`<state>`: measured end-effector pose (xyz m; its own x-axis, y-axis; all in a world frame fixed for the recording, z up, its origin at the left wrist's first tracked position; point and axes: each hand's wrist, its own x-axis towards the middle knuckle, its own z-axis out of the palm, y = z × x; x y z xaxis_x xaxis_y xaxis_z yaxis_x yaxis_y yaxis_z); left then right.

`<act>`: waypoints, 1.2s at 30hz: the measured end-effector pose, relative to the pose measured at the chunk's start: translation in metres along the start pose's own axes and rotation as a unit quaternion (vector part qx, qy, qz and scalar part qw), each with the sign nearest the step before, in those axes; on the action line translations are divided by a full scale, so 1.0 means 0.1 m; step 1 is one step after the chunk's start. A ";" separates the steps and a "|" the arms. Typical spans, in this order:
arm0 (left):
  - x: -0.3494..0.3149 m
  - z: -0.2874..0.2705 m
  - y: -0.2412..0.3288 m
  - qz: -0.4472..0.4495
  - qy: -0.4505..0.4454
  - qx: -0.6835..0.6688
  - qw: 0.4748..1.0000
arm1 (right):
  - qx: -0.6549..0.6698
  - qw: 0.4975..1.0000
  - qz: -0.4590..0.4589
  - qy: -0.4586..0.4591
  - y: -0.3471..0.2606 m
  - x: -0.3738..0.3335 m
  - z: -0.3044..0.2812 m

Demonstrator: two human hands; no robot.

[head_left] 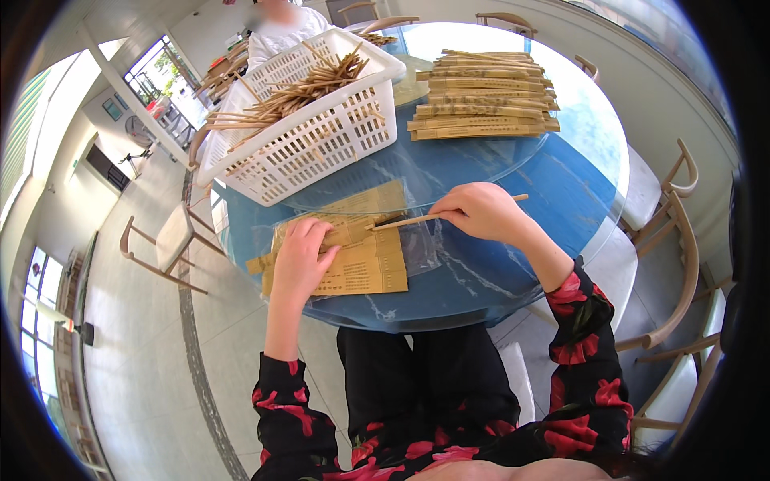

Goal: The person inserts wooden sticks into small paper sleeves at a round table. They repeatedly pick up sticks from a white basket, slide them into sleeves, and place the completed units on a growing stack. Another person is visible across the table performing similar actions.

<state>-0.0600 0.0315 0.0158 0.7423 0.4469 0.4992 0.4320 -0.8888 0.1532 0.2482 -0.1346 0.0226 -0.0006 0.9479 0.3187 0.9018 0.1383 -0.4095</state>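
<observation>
My right hand (480, 210) pinches pale wooden chopsticks (409, 220) near their middle; whether one or a pair, I cannot tell. Their left tip is at the open end of a brown paper sleeve (350, 232), and the other end sticks out past my knuckles. My left hand (301, 252) closes over the sleeve, thumb and fingers on it, partly hiding it. Beneath lies a stack of flat brown printed paper sleeves (369, 268) on a clear plastic bag (421, 244).
A white slatted plastic basket (321, 152) full of loose chopsticks (313, 88) stands at the back left. Filled paper sleeves (485, 96) are piled at the back right of the blue round glass-topped table (481, 276). Wooden chairs (172, 240) surround it. Another person (281, 36) sits behind the basket.
</observation>
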 end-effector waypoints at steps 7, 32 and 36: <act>-0.04 0.19 -0.14 -0.024 0.012 -0.128 0.991 | 0.012 1.000 -0.014 0.002 -0.02 0.01 0.07; -0.04 0.20 0.01 0.048 0.047 -0.089 0.994 | 0.058 0.996 0.030 -0.065 -0.23 0.05 0.07; -0.06 0.21 -0.02 0.053 0.059 -0.075 0.994 | -0.021 0.994 -0.084 0.072 -0.35 0.06 0.30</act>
<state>-0.0546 0.0329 -0.0055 0.7097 0.3434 0.6152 0.2667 -0.9391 0.2165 0.2037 -0.1251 0.0131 -0.0928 0.8613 0.4996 0.9115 0.2754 -0.3055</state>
